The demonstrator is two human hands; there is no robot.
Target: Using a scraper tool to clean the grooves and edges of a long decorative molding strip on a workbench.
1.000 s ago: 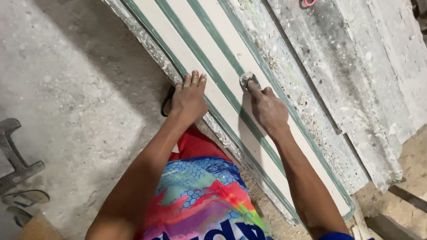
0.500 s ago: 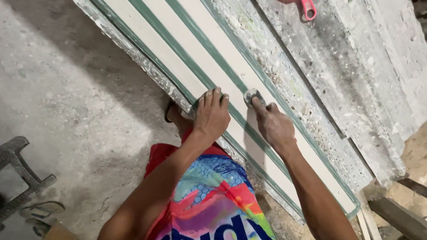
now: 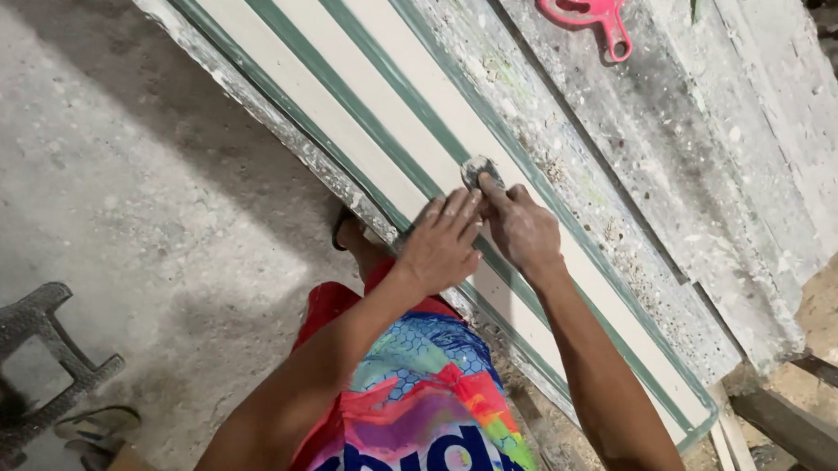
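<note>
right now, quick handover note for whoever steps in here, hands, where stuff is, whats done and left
Left hand: flat on the cream and green striped moulding, fingers spread, holding nothing.
Right hand: pinching a small grey pad against the moulding's green stripe.
The moulding lies slantwise on a plaster-crusted bench; a red tool sits at the bench's far end.
Done and left: cannot tell, the surface shows no clear worked boundary.

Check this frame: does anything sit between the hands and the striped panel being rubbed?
Nothing visible does. The right hand presses a small grey pad directly on the cream and green striped panel, and the left hand rests flat on the panel beside it. The red tool lies apart, farther up.
</note>
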